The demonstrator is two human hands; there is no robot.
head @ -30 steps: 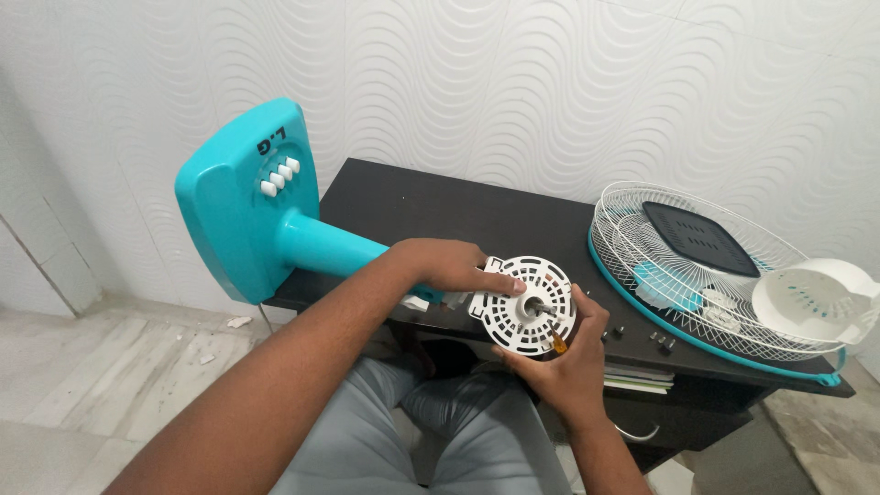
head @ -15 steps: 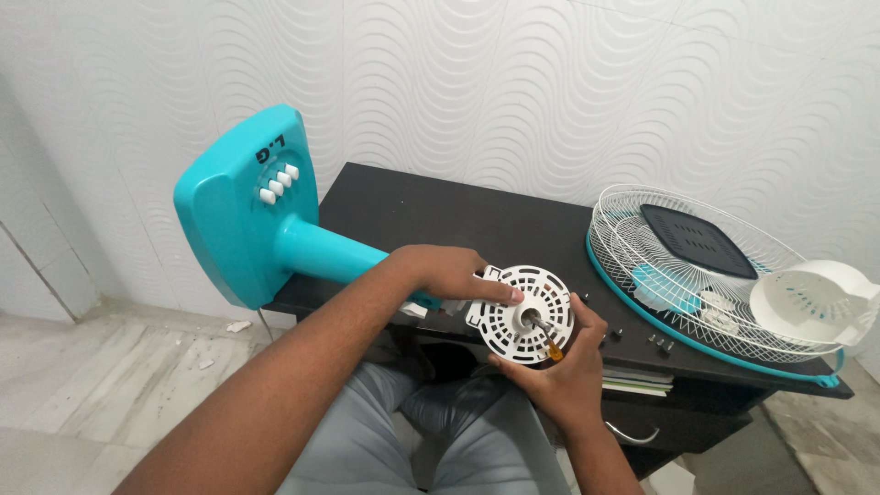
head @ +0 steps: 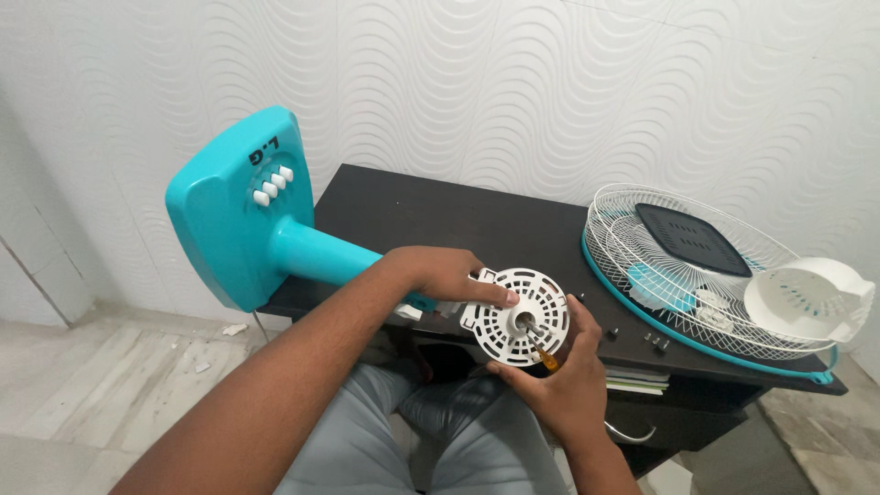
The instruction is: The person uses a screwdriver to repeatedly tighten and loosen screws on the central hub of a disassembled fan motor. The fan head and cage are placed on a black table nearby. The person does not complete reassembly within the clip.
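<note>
White wavy wall panels back a black surface [head: 440, 215] at frame centre. Left hand [head: 449, 277] grips the teal fan stand [head: 275, 240], fingers pressing the white vented motor cover [head: 515, 316] at lower centre. Right hand [head: 559, 376] clenches a small screwdriver [head: 539, 348] at the cover's hub; wire fan guard [head: 697, 266] lies right.

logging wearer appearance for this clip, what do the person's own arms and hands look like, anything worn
Both forearms are bare up to the frame edge: no sleeves show. The left hand and right hand wear no gloves, and no rings, watch or bands are visible. Fingernails are short and plain. Grey trousers cover the lap below.
</note>
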